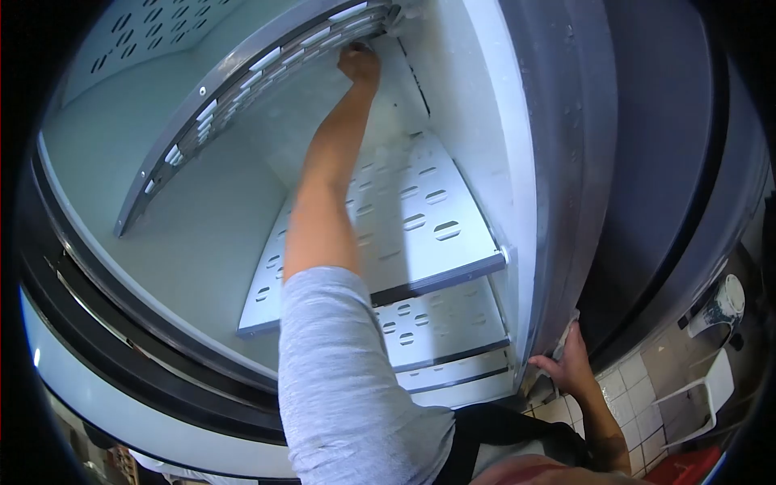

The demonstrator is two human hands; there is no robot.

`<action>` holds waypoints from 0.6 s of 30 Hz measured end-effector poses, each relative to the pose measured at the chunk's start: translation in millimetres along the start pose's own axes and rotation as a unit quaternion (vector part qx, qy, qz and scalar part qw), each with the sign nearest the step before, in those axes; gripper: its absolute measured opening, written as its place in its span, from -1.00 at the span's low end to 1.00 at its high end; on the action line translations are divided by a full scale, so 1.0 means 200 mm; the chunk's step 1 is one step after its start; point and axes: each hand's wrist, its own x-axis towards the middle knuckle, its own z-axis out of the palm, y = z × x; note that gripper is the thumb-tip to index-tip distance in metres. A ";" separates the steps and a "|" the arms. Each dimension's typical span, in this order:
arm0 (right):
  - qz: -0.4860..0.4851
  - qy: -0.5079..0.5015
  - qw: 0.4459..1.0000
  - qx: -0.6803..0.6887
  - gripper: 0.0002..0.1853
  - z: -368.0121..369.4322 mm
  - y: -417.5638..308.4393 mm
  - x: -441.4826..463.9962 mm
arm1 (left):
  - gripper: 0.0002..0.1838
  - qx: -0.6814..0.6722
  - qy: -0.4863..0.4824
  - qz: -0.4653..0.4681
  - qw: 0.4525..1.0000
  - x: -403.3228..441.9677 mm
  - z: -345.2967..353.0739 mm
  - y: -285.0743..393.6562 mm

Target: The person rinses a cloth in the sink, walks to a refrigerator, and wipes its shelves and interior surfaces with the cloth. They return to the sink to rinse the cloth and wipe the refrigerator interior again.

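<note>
My left hand (360,65) reaches deep into a white fridge cabinet (242,194), near its upper back corner. Its fingers are curled closed; whatever they hold is too small and dark to make out. Above and left of it slants a slotted shelf (202,91) with a grey front edge. Below my forearm lies another white slotted shelf (436,206). At the lower right, my right hand (572,364) is by the bottom corner of the open door's seal (570,162). Between its thumb and fingers shows a pale crumpled thing, like a cloth (563,341).
More slotted shelves (440,319) sit lower in the cabinet. The dark door (659,145) stands open on the right. Beyond it, a white chair (711,392) and a white bucket-like container (723,303) stand on the tiled floor (634,404). Something red (687,467) is at the bottom right.
</note>
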 end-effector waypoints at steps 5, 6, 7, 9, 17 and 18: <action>0.018 -0.006 1.000 0.008 -0.04 0.00 0.00 0.01 | -0.59 0.345 -0.333 0.131 0.868 -0.37 -0.44 0.07; 0.021 -0.007 1.000 0.010 -0.03 0.00 0.01 0.01 | -0.56 0.236 -0.371 0.012 0.898 -0.48 -0.40 -0.06; 0.023 -0.006 1.000 0.013 0.00 -0.01 0.03 0.02 | -0.51 0.117 -0.399 -0.104 0.903 -0.60 -0.33 -0.20; 0.032 -0.013 0.999 0.023 0.04 0.01 0.05 0.01 | -0.48 0.035 -0.406 -0.222 0.886 -0.85 -0.34 -0.16; 0.022 -0.014 0.998 0.053 0.08 0.04 0.15 0.01 | -0.58 -0.080 -0.494 -0.097 0.860 -0.84 -0.35 0.00; 0.021 -0.016 0.998 0.055 0.08 0.05 0.17 0.00 | -0.59 -0.138 -0.465 -0.213 0.848 -0.86 -0.45 0.15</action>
